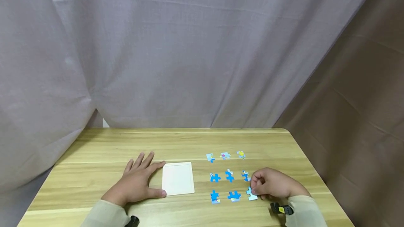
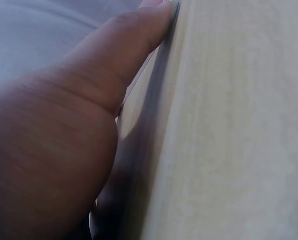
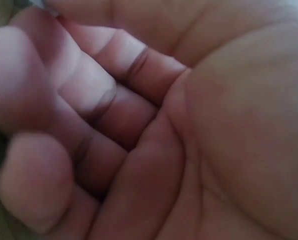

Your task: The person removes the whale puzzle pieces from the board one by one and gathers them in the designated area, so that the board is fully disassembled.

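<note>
My left hand (image 1: 135, 185) lies with spread fingers at the left side of a square white puzzle tray (image 1: 178, 178), its index fingertip at the upper left corner and its thumb at the lower left. In the left wrist view the thumb (image 2: 124, 45) stretches along the tabletop. With curled fingers, my right hand (image 1: 274, 184) pinches a pale blue jigsaw piece (image 1: 251, 194) at the lower right of the laid-out pieces. The right wrist view shows the bent fingers (image 3: 89, 85) and palm; the piece is hidden there.
More jigsaw pieces lie apart in rows between tray and right hand, among them a sun piece (image 1: 241, 154), a blue piece (image 1: 229, 176) and a blue-and-white piece (image 1: 234, 196). Grey curtain (image 1: 189, 62) hangs behind the wooden table (image 1: 142, 143), brown cloth (image 1: 356, 115) at right.
</note>
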The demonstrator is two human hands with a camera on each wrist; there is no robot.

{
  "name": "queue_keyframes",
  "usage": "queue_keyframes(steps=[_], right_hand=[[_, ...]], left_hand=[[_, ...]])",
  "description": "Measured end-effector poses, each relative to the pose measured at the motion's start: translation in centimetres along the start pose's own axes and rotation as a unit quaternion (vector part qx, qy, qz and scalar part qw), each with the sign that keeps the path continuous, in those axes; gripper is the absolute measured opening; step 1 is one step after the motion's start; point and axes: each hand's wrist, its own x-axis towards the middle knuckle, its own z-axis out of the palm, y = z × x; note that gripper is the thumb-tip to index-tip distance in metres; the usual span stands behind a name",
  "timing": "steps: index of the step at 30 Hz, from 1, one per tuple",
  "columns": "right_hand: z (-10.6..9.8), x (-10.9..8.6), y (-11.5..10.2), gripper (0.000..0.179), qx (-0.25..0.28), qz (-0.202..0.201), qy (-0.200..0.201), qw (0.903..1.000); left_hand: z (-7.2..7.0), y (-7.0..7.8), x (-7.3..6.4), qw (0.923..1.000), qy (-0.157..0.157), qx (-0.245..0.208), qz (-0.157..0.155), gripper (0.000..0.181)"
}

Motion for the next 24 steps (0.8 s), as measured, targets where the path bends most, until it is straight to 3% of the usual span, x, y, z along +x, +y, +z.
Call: queue_keyframes(steps=[24], right_hand=[[0.83,0.23,0.55,0.018,0.018,-0.007,-0.011,0.9998]], left_hand=[[-0.04,-0.45,-0.92,1.0000,-0.002,-0.009,0.001,0.111]])
